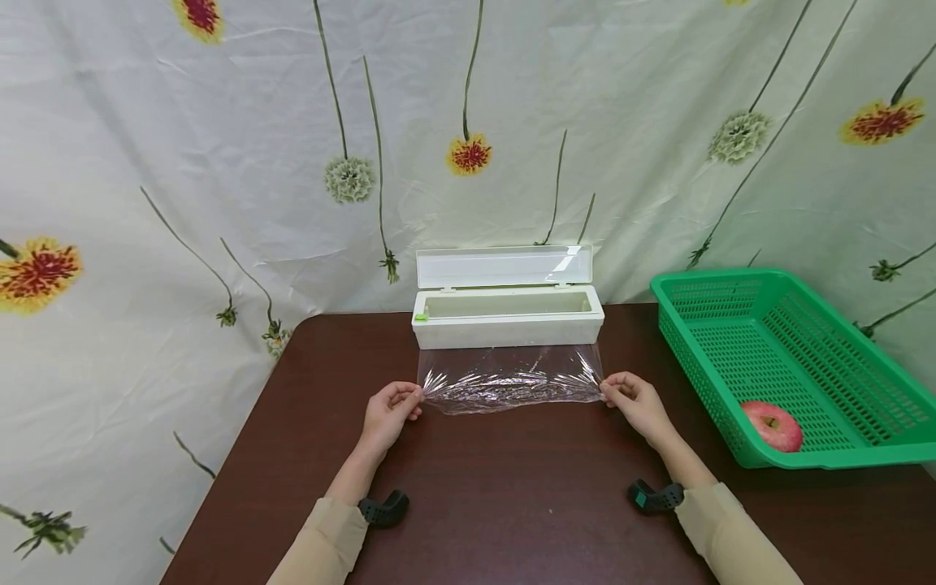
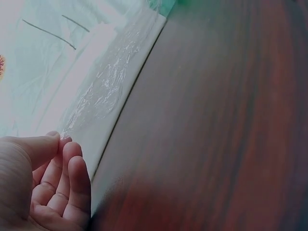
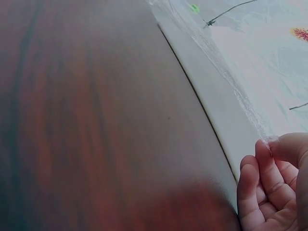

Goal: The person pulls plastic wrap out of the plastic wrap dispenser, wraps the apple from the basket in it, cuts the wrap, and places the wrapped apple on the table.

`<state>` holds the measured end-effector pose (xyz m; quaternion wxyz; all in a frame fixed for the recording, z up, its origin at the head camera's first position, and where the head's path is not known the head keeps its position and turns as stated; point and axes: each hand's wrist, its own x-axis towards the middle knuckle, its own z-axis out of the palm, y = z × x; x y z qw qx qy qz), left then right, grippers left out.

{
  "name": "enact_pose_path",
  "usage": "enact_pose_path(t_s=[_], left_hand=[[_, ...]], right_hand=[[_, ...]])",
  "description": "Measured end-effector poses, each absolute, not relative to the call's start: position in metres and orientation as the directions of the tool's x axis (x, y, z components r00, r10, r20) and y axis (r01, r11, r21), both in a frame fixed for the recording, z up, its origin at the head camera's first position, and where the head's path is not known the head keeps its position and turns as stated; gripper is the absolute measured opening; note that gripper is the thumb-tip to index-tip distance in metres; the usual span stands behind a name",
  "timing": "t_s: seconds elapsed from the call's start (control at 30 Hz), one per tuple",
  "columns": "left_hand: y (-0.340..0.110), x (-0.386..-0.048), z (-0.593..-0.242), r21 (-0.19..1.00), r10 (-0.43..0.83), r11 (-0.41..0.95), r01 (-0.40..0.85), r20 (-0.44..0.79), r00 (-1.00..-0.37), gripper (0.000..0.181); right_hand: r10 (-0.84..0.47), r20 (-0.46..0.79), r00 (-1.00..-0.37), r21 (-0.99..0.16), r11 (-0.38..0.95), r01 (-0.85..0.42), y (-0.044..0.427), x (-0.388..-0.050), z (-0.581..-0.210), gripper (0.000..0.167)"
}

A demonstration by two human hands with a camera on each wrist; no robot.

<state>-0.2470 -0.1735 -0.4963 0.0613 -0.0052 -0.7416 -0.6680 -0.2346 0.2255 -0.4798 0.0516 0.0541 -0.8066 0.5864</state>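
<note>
A sheet of clear plastic film (image 1: 512, 388) stretches from the front of a white dispenser box (image 1: 508, 329) whose lid (image 1: 504, 266) stands up at the back. My left hand (image 1: 391, 413) pinches the film's left front corner between thumb and index finger; the left wrist view shows this hand (image 2: 50, 180) with the wrinkled film (image 2: 103, 89) running away from it. The right front corner is pinched by my right hand (image 1: 638, 406), and in the right wrist view that hand (image 3: 274, 180) has the film's edge (image 3: 231, 84) at its thumb and fingertip.
A green basket (image 1: 702, 366) stands at the right of the dark brown table (image 1: 497, 496), with a red apple (image 1: 773, 426) in its near left corner. Behind the table hangs a flowered cloth (image 1: 278, 162). A small green piece (image 1: 421, 318) sits at the box's left end.
</note>
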Motion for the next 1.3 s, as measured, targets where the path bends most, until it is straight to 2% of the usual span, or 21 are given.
enact_pose_path(t_s=[0.17,0.43,0.57,0.8,1.1,1.3], left_hand=[[-0.174,-0.245,-0.498,0.983,-0.060,0.128,0.130,0.138,-0.989,0.015],[-0.175,-0.240,-0.496,0.985,-0.047,0.125,0.116,0.122,-0.991,0.019],[-0.175,-0.235,-0.490,0.989,-0.037,0.115,0.088,0.093,-0.995,0.017],[-0.170,-0.221,-0.470,0.984,-0.011,0.140,0.114,0.117,-0.993,0.015],[-0.178,-0.229,-0.494,0.985,-0.021,0.129,0.117,0.120,-0.992,0.019],[-0.179,-0.226,-0.496,0.981,-0.014,0.137,0.134,0.137,-0.990,0.017]], right_hand=[[-0.039,0.165,-0.986,-0.932,0.321,-0.168,0.232,-0.238,-0.493,0.020],[-0.049,0.177,-0.983,-0.934,0.308,-0.184,0.234,-0.235,-0.496,0.018],[-0.050,0.172,-0.984,-0.931,0.318,-0.178,0.234,-0.233,-0.495,0.017],[-0.064,0.175,-0.982,-0.928,0.323,-0.187,0.234,-0.228,-0.495,0.015],[-0.064,0.170,-0.983,-0.927,0.330,-0.182,0.235,-0.223,-0.493,0.016],[-0.065,0.168,-0.984,-0.923,0.341,-0.180,0.235,-0.219,-0.492,0.016]])
